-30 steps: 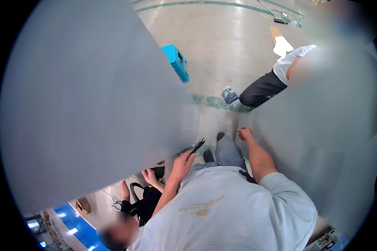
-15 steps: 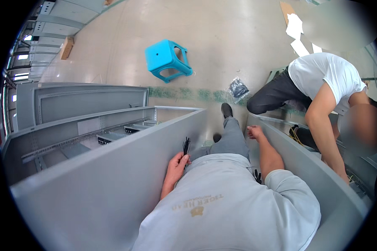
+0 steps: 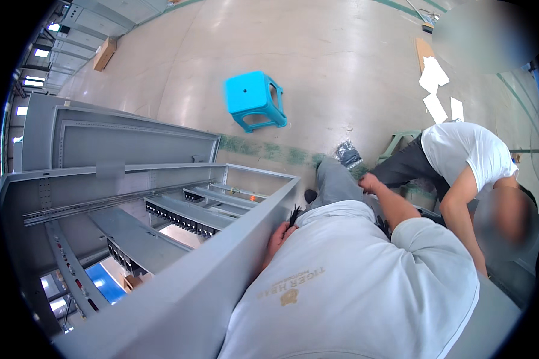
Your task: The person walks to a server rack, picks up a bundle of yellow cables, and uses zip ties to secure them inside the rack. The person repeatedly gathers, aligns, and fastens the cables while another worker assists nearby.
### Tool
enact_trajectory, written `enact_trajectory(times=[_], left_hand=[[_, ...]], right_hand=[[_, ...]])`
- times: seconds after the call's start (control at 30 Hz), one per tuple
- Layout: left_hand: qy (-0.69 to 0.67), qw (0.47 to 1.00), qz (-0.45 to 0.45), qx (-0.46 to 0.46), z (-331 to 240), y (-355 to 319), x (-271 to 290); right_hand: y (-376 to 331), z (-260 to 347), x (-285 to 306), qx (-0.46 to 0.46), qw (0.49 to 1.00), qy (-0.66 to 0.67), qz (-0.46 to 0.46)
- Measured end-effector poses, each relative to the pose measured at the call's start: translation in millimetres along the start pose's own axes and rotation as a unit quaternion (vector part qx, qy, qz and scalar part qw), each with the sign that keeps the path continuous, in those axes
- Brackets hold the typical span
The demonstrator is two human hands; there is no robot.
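Pinching a bundle of black cable ties [image 3: 294, 214], the left hand [image 3: 277, 238] rests beside the grey cabinet wall [image 3: 221, 263], ties within easy reach | right hand [image 3: 370, 182] fisted at thigh, holding nothing visible | co-worker [image 3: 461, 161] bends nearby.

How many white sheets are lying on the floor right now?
3, all on the floor at upper right: a large sheet, another just below it, and a narrow one to its right. More may be hidden beyond the blurred patch.
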State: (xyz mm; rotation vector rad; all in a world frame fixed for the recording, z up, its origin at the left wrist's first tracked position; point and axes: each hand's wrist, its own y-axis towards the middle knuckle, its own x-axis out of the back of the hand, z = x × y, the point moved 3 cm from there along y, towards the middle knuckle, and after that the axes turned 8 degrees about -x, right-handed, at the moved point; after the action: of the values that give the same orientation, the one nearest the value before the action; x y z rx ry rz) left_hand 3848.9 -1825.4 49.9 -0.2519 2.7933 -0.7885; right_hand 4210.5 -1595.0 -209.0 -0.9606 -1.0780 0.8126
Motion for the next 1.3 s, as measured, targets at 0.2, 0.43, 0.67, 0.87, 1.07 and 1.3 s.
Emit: enact_trajectory(times=[0.2,0.43,0.67,0.87,1.07,1.3], left_hand=[[0.079,0.994,-0.078,0.011,6.1,27.1,-10.0],[-0.003,0.988,-0.152,0.026,-105.0,89.5,-52.4],[-0.205,0.905,-0.373,-0.005,-116.9,213.1,-130.6],[-0.246,0.781,-0.574,0.004,-89.8,219.6,-165.0],[-0.269,0.68,-0.68,0.043,-4.1,236.0,-187.1],[-0.574,0.24,-0.778,-0.088,46.7,226.4,-198.6]], right_hand=[[92.4,117.6,90.0,0.047,0.98,-0.08,-0.177],[168.8,158.4,181.3,0.124,0.951,-0.229,-0.168],[204.7,252.7,342.0,0.08,0.976,-0.2,0.029],[200.4,391.0,338.1,0.156,0.944,-0.272,0.1],[163.4,519.5,305.7,0.225,0.88,-0.38,0.178],[158.7,632.0,292.3,0.284,0.801,-0.511,0.13]])
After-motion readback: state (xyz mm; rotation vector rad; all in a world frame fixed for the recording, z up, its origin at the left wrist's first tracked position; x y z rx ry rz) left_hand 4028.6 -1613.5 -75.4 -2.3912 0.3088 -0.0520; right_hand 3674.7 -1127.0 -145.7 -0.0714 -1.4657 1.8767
